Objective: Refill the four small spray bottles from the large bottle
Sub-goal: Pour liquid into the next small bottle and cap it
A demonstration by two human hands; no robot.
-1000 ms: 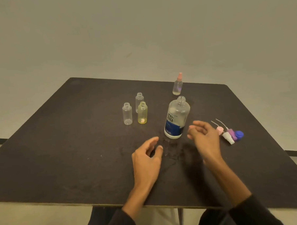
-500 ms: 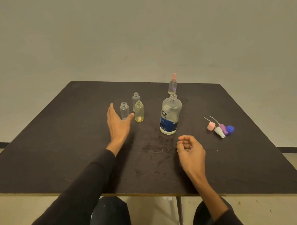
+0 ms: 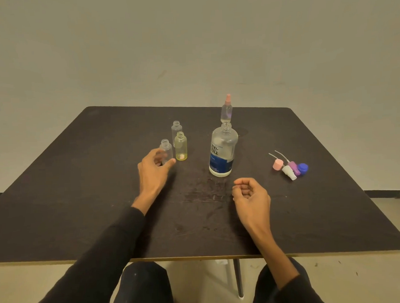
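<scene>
The large clear bottle (image 3: 223, 150) with a blue label stands uncapped at the table's middle. Left of it stand three uncapped small bottles: a clear one (image 3: 166, 148) at the front, a yellowish one (image 3: 181, 147) beside it and another clear one (image 3: 176, 128) behind. A fourth small bottle (image 3: 226, 109) with a pink spray top stands behind the large bottle. My left hand (image 3: 154, 169) curls its fingers and thumb round the lower part of the front clear bottle. My right hand (image 3: 251, 200) rests loosely curled on the table in front of the large bottle, holding nothing.
A pink, a white and a purple spray top and a blue cap (image 3: 289, 167) lie in a cluster at the right of the dark table (image 3: 82, 202). Smeared marks show on the tabletop in front of the large bottle. Floor and a table leg lie below the near edge.
My left hand reached forward from near the table's middle to the front clear bottle and curled round it. My right hand drew back from the large bottle and curled loosely.
</scene>
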